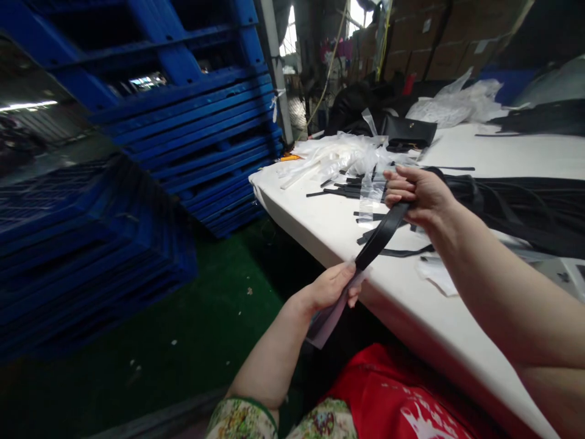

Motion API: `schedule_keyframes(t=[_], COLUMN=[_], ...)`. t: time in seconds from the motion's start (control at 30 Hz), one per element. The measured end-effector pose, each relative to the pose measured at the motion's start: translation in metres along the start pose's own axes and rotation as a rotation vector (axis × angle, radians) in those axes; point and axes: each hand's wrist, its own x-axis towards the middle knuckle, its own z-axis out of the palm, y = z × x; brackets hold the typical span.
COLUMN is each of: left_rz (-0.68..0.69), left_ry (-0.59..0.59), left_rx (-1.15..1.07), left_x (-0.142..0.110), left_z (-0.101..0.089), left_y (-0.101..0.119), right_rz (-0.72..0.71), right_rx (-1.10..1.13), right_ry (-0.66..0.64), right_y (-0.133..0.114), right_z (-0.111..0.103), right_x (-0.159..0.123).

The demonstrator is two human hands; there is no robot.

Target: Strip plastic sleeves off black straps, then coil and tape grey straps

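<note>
A black strap (384,235) runs taut between my two hands over the table's edge. My left hand (333,285) is closed round its lower end, where a clear plastic sleeve (326,326) covers it and hangs below my fingers. Higher up, my right hand (418,194) grips the same strap with fingers curled. Beyond my right hand, more loose black straps (340,190) lie on the white table (301,216), partly under a clear plastic strip (371,192).
Crumpled clear plastic sleeves (340,152) and a black bag (408,131) occupy the table's far end. Long black pieces (525,207) spread along the right. Stacked blue pallets (192,134) stand at left, above a green floor (223,311) with small scraps.
</note>
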Motion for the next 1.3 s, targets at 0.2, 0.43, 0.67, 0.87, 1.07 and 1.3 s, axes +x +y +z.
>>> schedule_keyframes(t=[0.2, 0.43, 0.67, 0.87, 1.07, 1.3], left_rz=[0.002, 0.093, 0.183, 0.05, 0.091, -0.028], left_ry=[0.246, 0.201, 0.276, 0.221, 0.24, 0.222], left_rx=[0.013, 0.034, -0.038, -0.034, -0.007, 0.079], left_x=[-0.011, -0.025, -0.008, -0.012, -0.002, -0.009], left_z=[-0.028, -0.036, -0.036, -0.036, -0.031, -0.025], left_y=[0.022, 0.057, 0.062, 0.039, 0.04, 0.023], right_rz=[0.05, 0.052, 0.171, 0.108, 0.08, 0.11], right_rx=[-0.013, -0.149, -0.209, 0.044, -0.086, 0.2], right_ry=[0.031, -0.259, -0.401, -0.152, -0.182, -0.072], right_y=[0.002, 0.034, 0.096, 0.074, 0.107, 0.078], right_z=[0.052, 0.086, 0.09, 0.061, 0.056, 0.027], right_x=[0.039, 0.056, 0.034, 0.05, 0.034, 0.038])
